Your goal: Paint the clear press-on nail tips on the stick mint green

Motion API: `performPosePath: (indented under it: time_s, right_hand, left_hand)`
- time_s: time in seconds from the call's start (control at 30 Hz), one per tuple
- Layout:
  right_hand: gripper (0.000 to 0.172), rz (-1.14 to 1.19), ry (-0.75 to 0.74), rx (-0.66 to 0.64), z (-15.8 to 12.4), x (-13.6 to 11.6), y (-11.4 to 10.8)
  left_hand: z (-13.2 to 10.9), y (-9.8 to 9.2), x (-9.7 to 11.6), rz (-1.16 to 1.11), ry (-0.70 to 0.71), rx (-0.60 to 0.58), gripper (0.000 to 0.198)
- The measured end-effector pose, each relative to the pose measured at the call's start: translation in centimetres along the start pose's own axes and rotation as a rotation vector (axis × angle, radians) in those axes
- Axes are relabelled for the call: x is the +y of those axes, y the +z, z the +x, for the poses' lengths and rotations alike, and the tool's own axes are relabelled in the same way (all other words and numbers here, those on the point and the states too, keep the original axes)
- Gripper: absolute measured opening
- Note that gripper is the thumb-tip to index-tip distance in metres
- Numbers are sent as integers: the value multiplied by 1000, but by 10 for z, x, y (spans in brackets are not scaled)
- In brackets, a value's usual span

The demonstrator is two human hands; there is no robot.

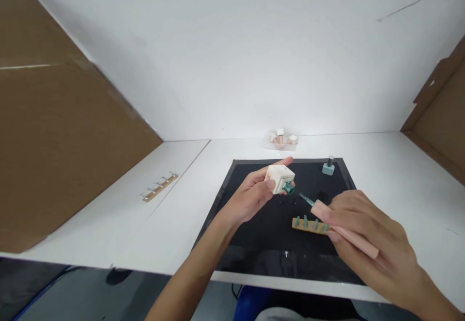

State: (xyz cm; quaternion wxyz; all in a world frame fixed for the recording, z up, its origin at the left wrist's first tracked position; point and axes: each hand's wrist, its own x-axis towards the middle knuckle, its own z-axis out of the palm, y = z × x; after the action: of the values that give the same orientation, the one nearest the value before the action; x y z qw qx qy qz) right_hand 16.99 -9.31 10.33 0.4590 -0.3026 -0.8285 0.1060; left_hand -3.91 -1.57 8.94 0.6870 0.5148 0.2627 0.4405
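My left hand (254,195) grips a white square bottle (279,175), tilted so that its green-coated neck (288,187) points right. In my right hand (370,233) is a pink-handled brush (348,236), its green-coated tip a little to the right of the neck and apart from it. Below the brush, a wooden strip (309,226) with several green nail tips lies on the black mat (254,238); my right hand partly covers its right end. A small teal bottle with a dark cap (328,167) stands at the mat's back right.
Behind the mat, a clear tray (286,146) holds several white and pink bottles or caps. On the white table (196,190), a wooden strip with clear nail tips (160,188) lies to the left. Cardboard panels (65,117) flank both sides.
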Motion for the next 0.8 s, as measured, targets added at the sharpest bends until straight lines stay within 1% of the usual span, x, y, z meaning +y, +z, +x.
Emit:
performPosePath:
  time_s: [0.1,0.2,0.3,0.4,0.6,0.8]
  right_hand:
    - [36,-14,-13,-8,1,-1,3]
    - [32,-55,-16,0,3,-1,5]
    - [27,-93,-29,5,4,2,8]
    - [27,-121,-26,25,3,6,11]
    - [27,-129,-24,49,-2,12,13]
    - [26,-143,-20,17,1,19,16]
  left_hand:
    - [-2,2,1,45,2,8,57]
    - [-3,3,-1,121,32,9,55]
    - [-4,1,-6,193,70,11,50]
    - [-3,-2,-10,239,101,16,52]
    - [0,-4,-13,231,54,29,59]
    - [4,-3,-14,216,41,19,60]
